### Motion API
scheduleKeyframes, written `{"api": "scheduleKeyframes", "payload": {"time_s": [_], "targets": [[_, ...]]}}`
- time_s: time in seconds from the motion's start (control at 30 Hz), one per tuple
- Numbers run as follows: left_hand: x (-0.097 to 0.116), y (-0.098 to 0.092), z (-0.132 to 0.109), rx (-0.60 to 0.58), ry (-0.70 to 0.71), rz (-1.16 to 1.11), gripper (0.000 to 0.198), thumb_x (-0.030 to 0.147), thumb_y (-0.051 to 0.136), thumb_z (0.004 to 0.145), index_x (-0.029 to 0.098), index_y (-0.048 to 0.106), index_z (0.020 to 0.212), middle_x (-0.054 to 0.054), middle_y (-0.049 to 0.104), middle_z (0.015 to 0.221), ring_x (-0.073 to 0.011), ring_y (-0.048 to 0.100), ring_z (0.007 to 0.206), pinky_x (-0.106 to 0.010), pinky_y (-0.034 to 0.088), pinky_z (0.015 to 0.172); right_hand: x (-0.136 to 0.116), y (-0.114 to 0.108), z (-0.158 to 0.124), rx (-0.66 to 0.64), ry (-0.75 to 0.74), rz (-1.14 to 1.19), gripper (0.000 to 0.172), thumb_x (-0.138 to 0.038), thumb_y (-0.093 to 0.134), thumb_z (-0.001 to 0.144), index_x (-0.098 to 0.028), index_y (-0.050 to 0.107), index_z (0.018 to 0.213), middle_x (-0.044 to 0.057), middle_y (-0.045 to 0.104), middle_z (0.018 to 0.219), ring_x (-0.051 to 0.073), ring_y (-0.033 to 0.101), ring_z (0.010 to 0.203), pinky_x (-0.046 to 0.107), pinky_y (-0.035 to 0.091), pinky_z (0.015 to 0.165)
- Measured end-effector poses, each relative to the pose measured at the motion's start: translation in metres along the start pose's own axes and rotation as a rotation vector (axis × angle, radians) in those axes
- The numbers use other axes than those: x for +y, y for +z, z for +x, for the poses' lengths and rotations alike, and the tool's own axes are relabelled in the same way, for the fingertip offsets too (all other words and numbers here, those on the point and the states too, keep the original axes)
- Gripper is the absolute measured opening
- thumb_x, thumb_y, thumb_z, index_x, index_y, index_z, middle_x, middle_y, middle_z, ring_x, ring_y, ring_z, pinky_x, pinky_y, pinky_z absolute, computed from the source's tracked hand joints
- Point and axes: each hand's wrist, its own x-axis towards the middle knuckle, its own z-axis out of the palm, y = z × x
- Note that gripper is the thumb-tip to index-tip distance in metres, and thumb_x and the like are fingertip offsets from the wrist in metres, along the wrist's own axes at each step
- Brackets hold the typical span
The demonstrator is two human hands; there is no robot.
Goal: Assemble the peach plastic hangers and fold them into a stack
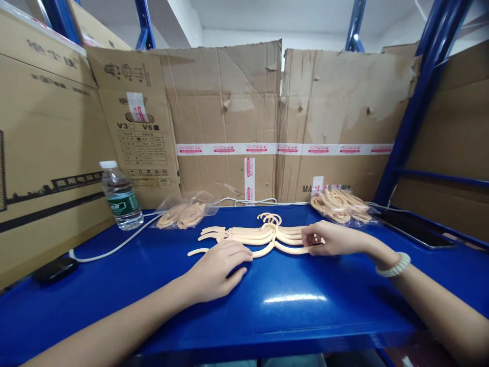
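Observation:
Several cream-coloured hangers (252, 237) lie overlapped in a row on the blue tabletop (244, 311), their hooks pointing to the back. My left hand (219, 270) rests over the left arm of the nearest hanger, palm down, fingers spread, the fingertips touching it. My right hand (330, 239) has its thumb and fingers pinched round the right end of the nearest hanger; its fingers partly cover the right ends of the others. A pale beaded band is on my right wrist.
Clear bags of cream-coloured pieces lie at back left (183, 213) and back right (340, 205). A water bottle (121, 199), a black device (55, 269) with a white cable and a dark phone (412, 229) are on the table. Cardboard (229, 112) stands behind.

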Motion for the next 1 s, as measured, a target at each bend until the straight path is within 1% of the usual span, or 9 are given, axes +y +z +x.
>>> {"api": "scheduleKeyframes", "payload": {"time_s": [0.1,0.17,0.23,0.3,0.4,0.47,0.53,0.77,1.0], "targets": [[-0.001,-0.001,0.000,-0.027,-0.027,-0.002,0.031,0.018,0.052,0.085,0.025,0.063,0.114,-0.007,0.066,0.116,-0.0250,0.057,0.111,-0.040,0.041,0.099,0.000,0.001,0.000,0.052,0.019,-0.162,0.005,-0.017,0.059,0.070,-0.016,0.062,0.075,0.005,0.061,0.082,0.019,0.056,0.076,0.029,0.044,0.070],[-0.001,-0.001,0.000,-0.048,-0.057,-0.016,0.033,0.022,0.052,0.087,0.025,0.061,0.119,-0.007,0.063,0.122,-0.0251,0.053,0.117,-0.042,0.037,0.103,0.001,0.001,-0.001,0.090,0.038,-0.243,0.010,-0.017,0.060,0.070,-0.016,0.062,0.079,0.008,0.059,0.089,0.022,0.055,0.086,0.032,0.044,0.078],[-0.002,-0.001,-0.001,-0.058,-0.106,-0.038,0.037,0.028,0.051,0.089,0.026,0.057,0.125,-0.007,0.058,0.130,-0.0255,0.047,0.124,-0.043,0.032,0.108,0.001,0.003,-0.001,0.109,0.055,-0.277,0.024,-0.019,0.059,0.072,-0.016,0.062,0.096,0.011,0.057,0.101,0.025,0.053,0.096,0.037,0.044,0.085],[-0.005,0.002,-0.003,-0.072,-0.179,-0.056,0.044,0.035,0.051,0.090,0.026,0.051,0.132,-0.008,0.050,0.138,-0.0267,0.039,0.131,-0.046,0.023,0.112,0.001,0.006,-0.002,0.092,0.072,-0.271,0.045,-0.022,0.058,0.075,-0.015,0.055,0.119,0.014,0.053,0.117,0.028,0.050,0.109,0.041,0.042,0.093],[-0.009,0.005,-0.006,-0.147,-0.289,-0.050,0.054,0.045,0.046,0.091,0.027,0.038,0.141,-0.006,0.033,0.150,-0.0280,0.023,0.140,-0.050,0.008,0.115,-0.001,0.014,0.001,0.044,0.142,-0.268,0.070,-0.036,0.054,0.082,-0.009,0.031,0.143,0.021,0.035,0.142,0.034,0.033,0.131,0.047,0.032,0.106],[-0.011,0.006,-0.007,-0.220,-0.330,-0.022,0.058,0.049,0.040,0.093,0.027,0.029,0.145,-0.005,0.023,0.153,-0.0275,0.016,0.142,-0.051,0.003,0.115,-0.002,0.023,0.004,0.046,0.205,-0.296,0.076,-0.047,0.043,0.089,-0.003,0.021,0.146,0.024,0.022,0.150,0.036,0.017,0.139,0.050,0.023,0.111],[-0.011,0.007,-0.006,-0.270,-0.343,0.009,0.058,0.050,0.035,0.094,0.027,0.025,0.146,-0.005,0.019,0.154,-0.0271,0.012,0.143,-0.051,0.000,0.115,-0.003,0.034,0.009,0.074,0.257,-0.322,0.076,-0.052,0.031,0.093,-0.001,0.018,0.147,0.023,0.016,0.151,0.035,0.009,0.141,0.051,0.018,0.113],[-0.017,0.010,-0.001,-0.333,-0.358,0.063,0.067,0.057,0.030,0.092,0.022,0.017,0.148,-0.007,0.011,0.154,-0.0288,0.005,0.143,-0.052,-0.003,0.113,0.008,0.061,0.030,0.204,0.188,-0.341,0.081,-0.064,0.014,0.092,-0.003,0.031,0.143,0.023,0.029,0.147,0.037,0.023,0.137,0.053,0.018,0.111],[-0.055,0.019,0.023,-0.329,-0.418,0.106,0.073,0.062,0.027,0.090,0.019,0.020,0.148,-0.011,0.011,0.154,-0.0298,0.006,0.143,-0.054,-0.001,0.112,0.032,0.050,0.069,0.193,0.238,-0.311,0.080,-0.060,0.017,0.094,0.000,0.028,0.144,0.024,0.025,0.149,0.033,0.019,0.139,0.046,0.016,0.113]]}}
